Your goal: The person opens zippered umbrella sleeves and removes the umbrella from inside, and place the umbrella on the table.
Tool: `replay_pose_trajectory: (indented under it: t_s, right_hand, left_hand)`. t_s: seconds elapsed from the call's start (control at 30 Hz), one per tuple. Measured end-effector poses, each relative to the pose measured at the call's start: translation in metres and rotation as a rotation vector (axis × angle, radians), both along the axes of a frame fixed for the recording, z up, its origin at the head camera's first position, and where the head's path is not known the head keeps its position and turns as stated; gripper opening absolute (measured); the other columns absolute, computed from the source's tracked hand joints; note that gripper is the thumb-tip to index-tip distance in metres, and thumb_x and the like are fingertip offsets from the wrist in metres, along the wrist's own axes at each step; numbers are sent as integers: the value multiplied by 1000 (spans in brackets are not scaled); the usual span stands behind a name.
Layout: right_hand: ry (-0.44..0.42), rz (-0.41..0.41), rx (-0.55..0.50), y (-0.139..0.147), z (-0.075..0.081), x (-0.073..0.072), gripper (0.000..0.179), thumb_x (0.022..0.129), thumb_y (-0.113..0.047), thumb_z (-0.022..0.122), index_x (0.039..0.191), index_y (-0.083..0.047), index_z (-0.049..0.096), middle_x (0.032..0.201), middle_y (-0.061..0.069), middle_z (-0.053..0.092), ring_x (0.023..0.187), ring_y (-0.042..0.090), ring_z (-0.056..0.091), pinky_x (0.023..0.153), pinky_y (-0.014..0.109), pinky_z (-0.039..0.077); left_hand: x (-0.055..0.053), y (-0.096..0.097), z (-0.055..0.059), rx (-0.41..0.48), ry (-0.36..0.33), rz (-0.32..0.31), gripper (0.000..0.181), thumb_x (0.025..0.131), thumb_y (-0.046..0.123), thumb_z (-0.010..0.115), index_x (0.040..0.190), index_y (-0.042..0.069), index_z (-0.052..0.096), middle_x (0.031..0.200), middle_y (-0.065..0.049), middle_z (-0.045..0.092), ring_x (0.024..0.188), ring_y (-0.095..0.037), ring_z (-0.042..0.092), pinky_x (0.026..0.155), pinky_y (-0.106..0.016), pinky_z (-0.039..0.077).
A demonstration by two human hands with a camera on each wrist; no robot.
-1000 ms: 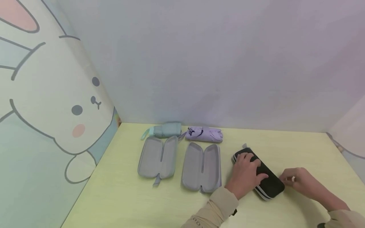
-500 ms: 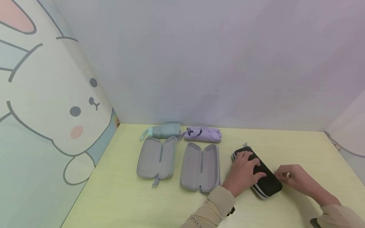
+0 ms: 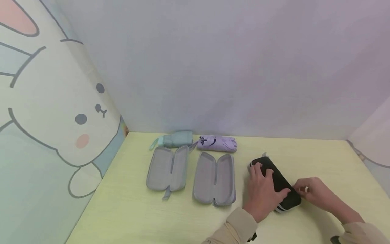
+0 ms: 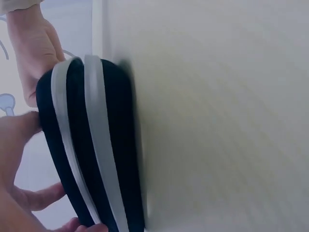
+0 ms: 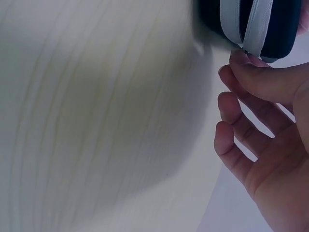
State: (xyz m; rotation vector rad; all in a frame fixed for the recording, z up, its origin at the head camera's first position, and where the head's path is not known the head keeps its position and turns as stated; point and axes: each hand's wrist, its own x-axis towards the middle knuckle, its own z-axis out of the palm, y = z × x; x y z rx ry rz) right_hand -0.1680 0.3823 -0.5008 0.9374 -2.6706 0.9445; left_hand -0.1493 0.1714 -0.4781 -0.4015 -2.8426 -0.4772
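A black zip case [image 3: 278, 179] with pale zipper bands lies slanted on the table's right half. Across its top my left hand [image 3: 263, 195] holds it, thumb on the near right part and bent fingers toward the far left edge. In the left wrist view, the case's side shows two parted zipper bands [image 4: 99, 111], with fingertips [image 4: 50, 195] on the case. My right hand [image 3: 317, 193] is at the case's right end. The right wrist view shows its thumb and forefinger [image 5: 241, 60] pinching at the zipper's end; the pull itself is mostly hidden.
Two opened grey cases [image 3: 167, 169] lie side by side left of the black case, the second grey case [image 3: 205, 178] being nearer to it. Behind them lie a folded blue-green umbrella [image 3: 179, 139] and a folded purple umbrella [image 3: 217, 144]. A wall [image 3: 231, 67] borders the table's back.
My left hand has shifted slightly along the black case toward its near right end. My right hand and the case have moved slightly left in the view.
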Motion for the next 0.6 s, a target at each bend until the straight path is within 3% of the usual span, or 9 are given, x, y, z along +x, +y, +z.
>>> replay_pose_trajectory:
  t_s: [0.13,0.27,0.37,0.6]
  right_hand:
    - [27,41,-39,-3,-1,2,53,53,24,67,70,-27,62,68,-20,55,59,-4,46,47,16,33]
    - [32,51,-48,-5,-2,2,50,56,20,74,71,-27,64,70,-19,58,59,-3,48,48,16,34]
    - [37,51,-46,-6,-2,0,47,57,17,75,72,-27,65,71,-17,60,59,-2,48,47,17,34]
    - [81,-16,-40,-9,-5,-7,44,57,17,76,72,-24,67,70,-14,61,59,-2,48,47,18,35]
  left_hand:
    - [1,-2,-2,29,-29,-66,70,75,73,56,121,20,54,139,-7,32,131,-21,27,99,-22,33]
    - [-3,-10,-5,119,-79,-143,69,75,67,63,123,18,52,142,-6,29,133,-17,23,97,-17,34]
    - [-6,-15,-5,137,-106,-190,69,75,65,65,124,19,52,142,-5,29,133,-15,23,94,-14,35]
    - [-11,-19,-4,134,-114,-249,70,74,65,67,125,19,52,143,-3,29,133,-15,25,97,-16,33]
